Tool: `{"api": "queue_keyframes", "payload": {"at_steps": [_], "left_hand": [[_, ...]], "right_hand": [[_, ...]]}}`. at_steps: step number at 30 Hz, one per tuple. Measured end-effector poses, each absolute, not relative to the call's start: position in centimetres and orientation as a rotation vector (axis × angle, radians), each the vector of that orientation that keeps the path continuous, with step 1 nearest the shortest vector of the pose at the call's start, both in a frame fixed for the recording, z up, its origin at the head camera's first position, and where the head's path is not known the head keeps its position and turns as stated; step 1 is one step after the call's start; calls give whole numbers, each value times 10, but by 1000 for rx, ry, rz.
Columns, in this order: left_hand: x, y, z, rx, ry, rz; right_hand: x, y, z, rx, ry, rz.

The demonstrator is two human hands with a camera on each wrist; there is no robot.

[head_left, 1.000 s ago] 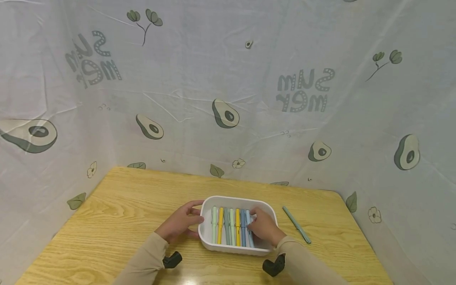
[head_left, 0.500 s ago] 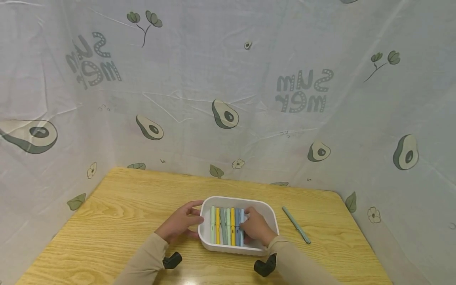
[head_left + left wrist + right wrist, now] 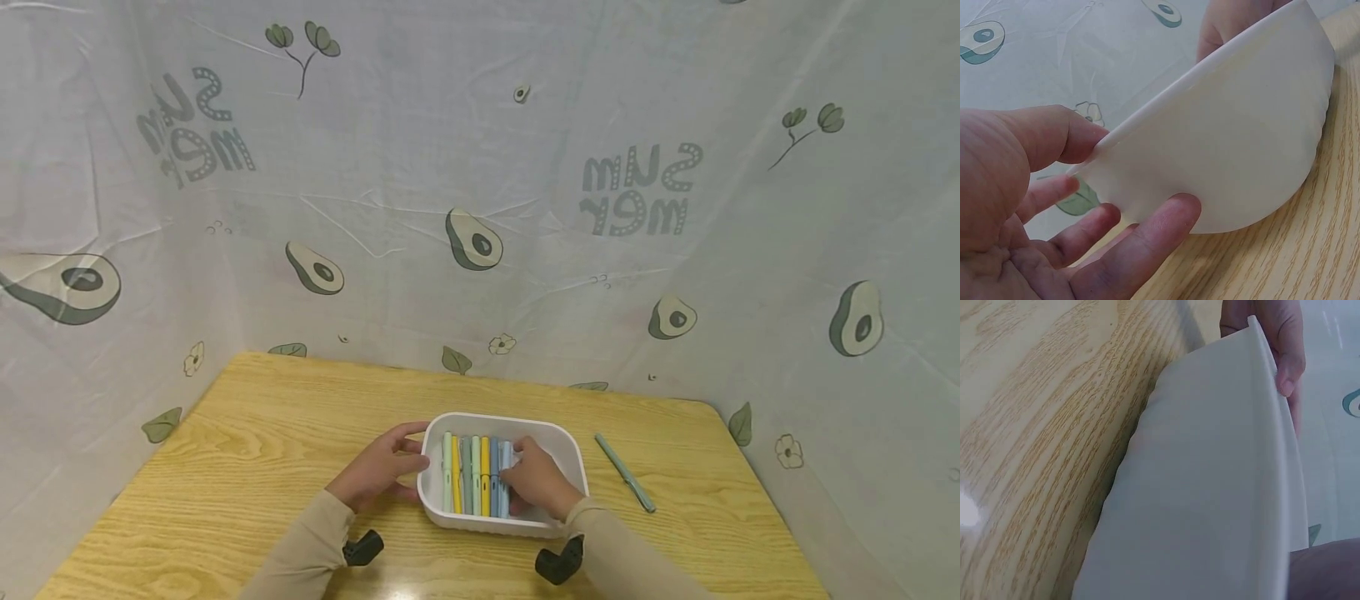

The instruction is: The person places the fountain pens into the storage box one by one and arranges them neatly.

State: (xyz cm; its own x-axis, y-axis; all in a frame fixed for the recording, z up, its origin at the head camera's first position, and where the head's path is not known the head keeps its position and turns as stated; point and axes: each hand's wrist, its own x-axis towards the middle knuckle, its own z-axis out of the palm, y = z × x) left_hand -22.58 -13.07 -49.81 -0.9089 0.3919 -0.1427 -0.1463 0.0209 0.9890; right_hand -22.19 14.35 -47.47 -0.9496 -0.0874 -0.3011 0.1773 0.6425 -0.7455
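A white tray [image 3: 498,526] holds a row of capped pens side by side: pale green [image 3: 447,473], yellow, grey-green, another pale green, another yellow [image 3: 485,477], blue [image 3: 494,479] and light blue [image 3: 505,498]. My left hand [image 3: 381,465] grips the tray's left end. In the left wrist view its thumb [image 3: 1079,134] lies at the rim, with fingertips against the outer wall. My right hand [image 3: 542,479] reaches inside, thumb and index finger at the light blue pen on the row's right end. The tray wall hides those fingertips in the right wrist view.
One grey-green pen [image 3: 625,473] lies slanted on the wooden table [image 3: 300,425], to the right of the tray. A printed cloth [image 3: 390,167] hangs behind the table and along both sides.
My right hand has moved left inside the tray, and the light blue pen with it. The row now sits closer together toward the left end. My left hand stays in place.
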Motion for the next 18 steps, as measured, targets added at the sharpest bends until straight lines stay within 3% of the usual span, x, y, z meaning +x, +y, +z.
{"api": "queue_keyframes", "payload": {"at_steps": [8,18], "left_hand": [[-226,-130,-497,247,1917,1950],[-227,-131,-500,229,1932,1940]], "right_hand": [[-208,175,-438,50,2614,-1271],[-209,262,-413,-85,2929,-1143]]}}
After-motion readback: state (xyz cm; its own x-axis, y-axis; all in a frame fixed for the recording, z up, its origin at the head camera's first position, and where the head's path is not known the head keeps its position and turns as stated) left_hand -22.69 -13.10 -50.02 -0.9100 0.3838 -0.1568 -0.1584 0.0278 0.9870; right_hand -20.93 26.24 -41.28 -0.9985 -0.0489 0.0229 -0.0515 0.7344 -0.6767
